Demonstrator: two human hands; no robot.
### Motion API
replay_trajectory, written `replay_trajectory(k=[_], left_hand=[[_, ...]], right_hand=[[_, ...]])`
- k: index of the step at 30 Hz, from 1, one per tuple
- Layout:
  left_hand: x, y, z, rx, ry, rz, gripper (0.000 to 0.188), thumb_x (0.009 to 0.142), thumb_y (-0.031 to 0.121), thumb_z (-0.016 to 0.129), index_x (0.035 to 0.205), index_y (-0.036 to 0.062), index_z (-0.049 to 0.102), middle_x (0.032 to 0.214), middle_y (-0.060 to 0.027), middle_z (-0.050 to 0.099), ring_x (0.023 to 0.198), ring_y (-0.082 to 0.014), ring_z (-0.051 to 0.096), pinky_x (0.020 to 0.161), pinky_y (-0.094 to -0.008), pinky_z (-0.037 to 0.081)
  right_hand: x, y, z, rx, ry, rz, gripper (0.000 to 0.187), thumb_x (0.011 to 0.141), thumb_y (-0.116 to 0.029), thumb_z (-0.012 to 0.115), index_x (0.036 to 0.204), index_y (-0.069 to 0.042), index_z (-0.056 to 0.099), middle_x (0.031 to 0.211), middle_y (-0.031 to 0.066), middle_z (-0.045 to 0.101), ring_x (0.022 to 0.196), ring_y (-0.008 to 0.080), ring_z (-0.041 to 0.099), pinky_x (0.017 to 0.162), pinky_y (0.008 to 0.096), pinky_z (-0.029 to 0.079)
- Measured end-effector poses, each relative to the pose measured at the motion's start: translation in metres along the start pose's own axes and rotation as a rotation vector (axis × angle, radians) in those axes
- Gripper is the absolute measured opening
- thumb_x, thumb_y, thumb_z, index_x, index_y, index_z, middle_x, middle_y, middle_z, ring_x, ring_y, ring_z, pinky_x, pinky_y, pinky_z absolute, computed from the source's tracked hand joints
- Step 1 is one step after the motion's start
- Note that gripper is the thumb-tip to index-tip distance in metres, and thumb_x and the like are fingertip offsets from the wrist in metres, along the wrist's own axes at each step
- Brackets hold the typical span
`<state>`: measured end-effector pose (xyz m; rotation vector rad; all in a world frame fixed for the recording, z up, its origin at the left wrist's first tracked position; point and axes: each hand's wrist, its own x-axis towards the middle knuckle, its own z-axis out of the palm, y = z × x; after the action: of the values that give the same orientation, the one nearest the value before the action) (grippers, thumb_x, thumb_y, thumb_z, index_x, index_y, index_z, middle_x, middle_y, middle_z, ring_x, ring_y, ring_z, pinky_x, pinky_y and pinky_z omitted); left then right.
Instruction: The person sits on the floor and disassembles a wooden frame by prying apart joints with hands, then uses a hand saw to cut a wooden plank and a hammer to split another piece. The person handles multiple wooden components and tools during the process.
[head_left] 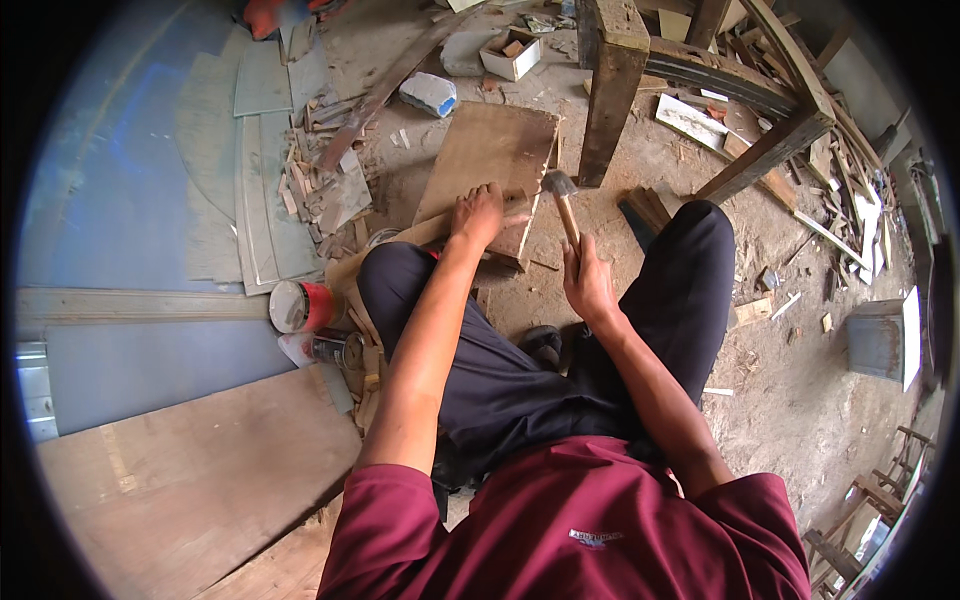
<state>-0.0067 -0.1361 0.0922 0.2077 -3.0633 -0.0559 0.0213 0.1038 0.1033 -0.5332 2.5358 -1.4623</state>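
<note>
My right hand (591, 283) is wrapped round the wooden handle of a hammer (569, 222). The hammer's metal head is up, beside the right edge of a plywood-faced wooden panel (487, 145) in front of my knees. Over the near part of that panel lies a wooden strip (428, 231), and my left hand (478, 213) is closed round it. The strip's right end sits close to the hammer head and looks slightly blurred. Whether a nail is there, I cannot tell.
Left of my knee stand a red-and-white tub (300, 306) and a metal can (340, 350). Wood scraps (330, 190) litter the floor. A wooden frame with legs (612, 110) stands far right, near a small white box (511, 55) and a whitish block (428, 94). A grey container (878, 338) sits right.
</note>
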Motion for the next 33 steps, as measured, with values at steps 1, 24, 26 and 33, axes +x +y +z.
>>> replay_trajectory(k=[1, 24, 26, 33], left_hand=[[0.000, -0.002, -0.001, -0.009, -0.036, -0.015, 0.076, 0.071, 0.069, 0.068, 0.103, 0.0010, 0.056, 0.098, -0.0211, 0.068, 0.098, -0.0364, 0.065, 0.082, -0.0482, 0.051], [-0.011, 0.009, 0.011, 0.146, 0.124, -0.041, 0.073, 0.069, 0.069, 0.068, 0.099, 0.0026, 0.057, 0.094, -0.0133, 0.066, 0.091, -0.0276, 0.065, 0.080, -0.0426, 0.049], [-0.010, 0.009, 0.013, 0.105, 0.101, -0.054, 0.073, 0.069, 0.069, 0.068, 0.099, 0.0029, 0.056, 0.094, -0.0132, 0.066, 0.092, -0.0278, 0.065, 0.081, -0.0428, 0.049], [0.000, 0.007, 0.019, 0.132, 0.165, -0.050, 0.077, 0.068, 0.069, 0.068, 0.104, 0.0025, 0.057, 0.098, -0.0144, 0.066, 0.097, -0.0283, 0.064, 0.085, -0.0435, 0.049]], right_hand=[[0.001, -0.015, -0.004, 0.024, 0.010, 0.007, 0.026, 0.098, -0.019, 0.052, 0.113, -0.002, 0.040, 0.075, 0.0339, 0.060, 0.074, 0.0553, 0.058, 0.057, 0.0587, 0.042], [0.021, -0.047, -0.012, 0.006, 0.005, 0.048, 0.023, 0.099, -0.018, 0.050, 0.111, -0.002, 0.040, 0.073, 0.0345, 0.059, 0.073, 0.0556, 0.058, 0.058, 0.0584, 0.042], [0.026, -0.073, -0.023, 0.081, 0.044, -0.028, 0.022, 0.098, -0.017, 0.051, 0.109, -0.002, 0.040, 0.073, 0.0347, 0.059, 0.073, 0.0559, 0.057, 0.058, 0.0589, 0.043], [0.040, -0.018, -0.004, -0.182, -0.026, -0.032, 0.020, 0.096, -0.014, 0.053, 0.105, -0.002, 0.039, 0.072, 0.0346, 0.059, 0.072, 0.0549, 0.057, 0.056, 0.0589, 0.042]])
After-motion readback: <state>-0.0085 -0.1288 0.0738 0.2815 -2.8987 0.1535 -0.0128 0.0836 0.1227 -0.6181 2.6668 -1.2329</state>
